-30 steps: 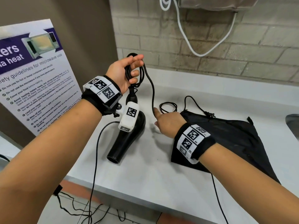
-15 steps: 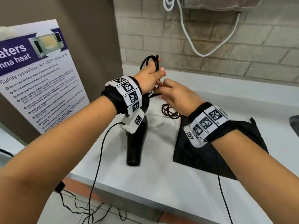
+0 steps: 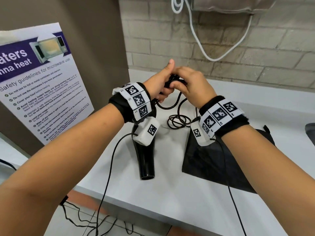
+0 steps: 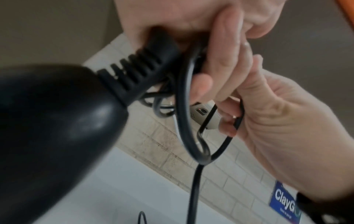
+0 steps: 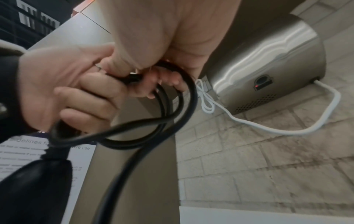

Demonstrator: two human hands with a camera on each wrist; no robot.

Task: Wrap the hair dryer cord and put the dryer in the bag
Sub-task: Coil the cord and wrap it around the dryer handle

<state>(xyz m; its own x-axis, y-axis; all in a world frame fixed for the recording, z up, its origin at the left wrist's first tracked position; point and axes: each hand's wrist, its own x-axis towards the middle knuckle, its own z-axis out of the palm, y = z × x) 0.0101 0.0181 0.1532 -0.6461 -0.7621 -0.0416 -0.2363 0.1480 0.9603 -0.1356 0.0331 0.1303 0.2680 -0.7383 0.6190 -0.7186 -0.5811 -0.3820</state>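
Your left hand (image 3: 160,86) grips coiled loops of the black rubber cord (image 5: 168,106); your right hand (image 3: 192,86) pinches them too. The glossy black hair dryer (image 3: 145,159) hangs above the white counter (image 3: 170,193), beside the flat black fabric bag (image 3: 213,164). The poster (image 3: 39,86) reads "Safety guidelines for microwave use".

Black hair dryer (image 3: 146,155), black cord (image 3: 179,120), black bag (image 3: 204,160) on a white tabletop (image 3: 153,201); wristbands (image 3: 136,99) checkered black-and-white.
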